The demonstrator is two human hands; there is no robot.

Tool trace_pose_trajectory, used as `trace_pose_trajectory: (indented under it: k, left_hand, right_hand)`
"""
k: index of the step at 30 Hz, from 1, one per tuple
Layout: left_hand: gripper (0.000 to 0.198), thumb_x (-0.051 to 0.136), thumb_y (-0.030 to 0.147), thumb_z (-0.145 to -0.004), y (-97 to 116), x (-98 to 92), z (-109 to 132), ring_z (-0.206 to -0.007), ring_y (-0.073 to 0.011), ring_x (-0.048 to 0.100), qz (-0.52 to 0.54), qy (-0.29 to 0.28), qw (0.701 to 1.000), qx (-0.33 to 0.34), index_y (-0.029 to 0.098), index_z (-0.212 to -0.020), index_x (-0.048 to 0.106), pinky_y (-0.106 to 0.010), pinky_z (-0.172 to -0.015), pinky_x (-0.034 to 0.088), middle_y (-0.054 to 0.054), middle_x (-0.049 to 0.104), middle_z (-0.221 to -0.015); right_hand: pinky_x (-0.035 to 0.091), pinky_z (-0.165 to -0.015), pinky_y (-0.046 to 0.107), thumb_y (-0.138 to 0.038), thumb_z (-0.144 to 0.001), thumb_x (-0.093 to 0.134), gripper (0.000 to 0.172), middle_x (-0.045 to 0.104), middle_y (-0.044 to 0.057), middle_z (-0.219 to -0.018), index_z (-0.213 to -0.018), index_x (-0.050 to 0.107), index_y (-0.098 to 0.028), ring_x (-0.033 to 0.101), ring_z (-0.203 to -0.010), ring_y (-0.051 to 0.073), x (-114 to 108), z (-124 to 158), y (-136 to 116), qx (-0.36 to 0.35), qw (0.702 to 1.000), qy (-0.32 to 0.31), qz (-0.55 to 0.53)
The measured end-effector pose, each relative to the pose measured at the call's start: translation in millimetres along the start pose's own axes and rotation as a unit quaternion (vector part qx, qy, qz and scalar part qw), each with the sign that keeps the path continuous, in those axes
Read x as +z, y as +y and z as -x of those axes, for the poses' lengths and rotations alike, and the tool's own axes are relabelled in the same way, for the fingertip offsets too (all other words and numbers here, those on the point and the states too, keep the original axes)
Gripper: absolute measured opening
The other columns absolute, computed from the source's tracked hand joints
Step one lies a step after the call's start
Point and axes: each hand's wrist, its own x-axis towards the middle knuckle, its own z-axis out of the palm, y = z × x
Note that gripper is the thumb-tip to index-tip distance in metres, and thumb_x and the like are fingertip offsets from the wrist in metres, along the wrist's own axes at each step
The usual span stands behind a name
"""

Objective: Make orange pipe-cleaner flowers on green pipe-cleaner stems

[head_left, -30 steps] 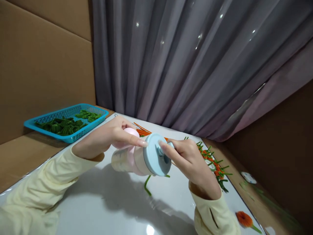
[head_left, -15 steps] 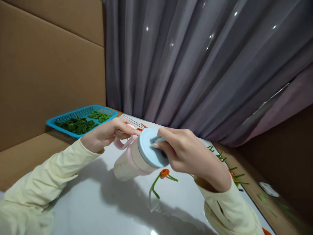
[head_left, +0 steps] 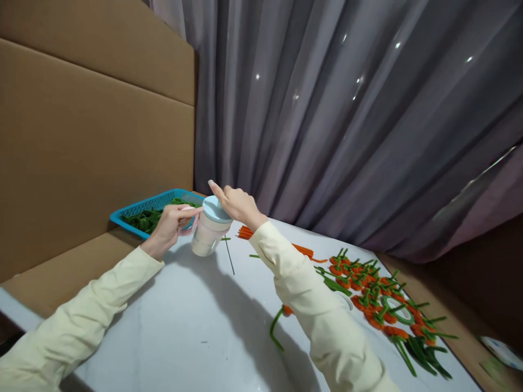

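Observation:
A pale pink-and-cream cup point(head_left: 204, 237) with a handle sits on or just over the white table, left of centre. My left hand point(head_left: 168, 226) has its fingers closed around the cup's handle, index finger stretched toward the rim. The light blue lid point(head_left: 216, 210) covers the top of the cup. Over its right side lies my right hand point(head_left: 240, 206), one finger pointing up and left, the others curled at the lid's edge and partly hidden. Behind my left hand stands a blue basket point(head_left: 134, 231) with green bent pieces in it.
Several orange fuzzy pieces with green stems point(head_left: 368, 294) cover the table's right side, around a tape roll point(head_left: 397, 310). Orange sticks point(head_left: 302, 251) lie beyond my right forearm. One orange-and-green piece point(head_left: 275, 332) lies near it. Cardboard point(head_left: 98, 136) and a grey curtain point(head_left: 310, 120) bound the table.
The cup has gone from tilted and raised to upright, farther away and to the left. My right hand has shifted from pinching the lid's tab to lying over the lid. More of the table shows.

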Motion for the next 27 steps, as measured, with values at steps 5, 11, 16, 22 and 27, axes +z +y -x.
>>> trace_pose_trajectory:
  k: [5,11,16,22,27]
  left_hand:
    - [0.044,0.070,0.024,-0.059,-10,-18.8,-17,-0.036,-0.0034,0.017,0.020,0.049,0.998,0.025,0.018,-0.043,0.030,-0.025,-0.040,0.010,0.009,0.021,-0.041]
    - [0.040,0.070,0.026,-0.058,-23,-31.0,-34,-0.033,-0.0023,0.018,0.035,0.104,0.993,0.038,0.018,-0.044,0.034,-0.025,-0.038,0.009,0.009,0.024,-0.040]
    - [0.045,0.071,0.029,-0.058,-35,-30.5,-42,-0.035,-0.0021,0.019,0.030,0.139,0.989,0.043,0.018,-0.045,0.029,-0.026,-0.039,0.009,0.010,0.024,-0.040]
    - [0.041,0.070,0.030,-0.064,-32,-27.2,-33,-0.040,-0.0014,0.023,0.002,0.095,0.995,0.037,0.017,-0.051,0.033,-0.025,-0.042,0.013,0.010,0.027,-0.044]
    - [0.042,0.061,0.034,-0.075,-27,-26.4,-29,-0.044,-0.0004,0.024,-0.039,0.029,0.998,0.034,0.015,-0.053,0.029,-0.021,-0.045,0.017,0.010,0.029,-0.046]
  right_hand:
    - [0.039,-0.068,0.029,-0.055,-0.097,0.001,0.063,0.060,0.011,-0.103,-0.107,0.051,-0.018,0.057,-0.095,0.026,5,-5,11,-0.019,0.998,0.052,-0.008]
    - [0.029,-0.053,0.023,-0.047,-0.100,0.022,0.043,0.050,0.001,-0.065,-0.083,0.051,-0.020,0.054,-0.062,0.018,-1,63,48,0.003,0.997,0.075,0.021]
    - [0.025,-0.049,0.022,-0.042,-0.098,0.030,0.039,0.040,-0.004,-0.053,-0.069,0.041,-0.020,0.041,-0.047,0.013,3,145,95,0.047,0.998,0.019,0.027]
    - [0.030,-0.049,0.024,-0.046,-0.099,0.027,0.043,0.043,-0.004,-0.054,-0.068,0.040,-0.020,0.042,-0.046,0.013,30,228,130,0.069,0.997,0.027,0.002]
    - [0.038,-0.051,0.025,-0.042,-0.099,0.033,0.035,0.056,0.002,-0.067,-0.079,0.049,-0.018,0.052,-0.055,0.016,48,263,130,0.074,0.996,0.026,-0.035]
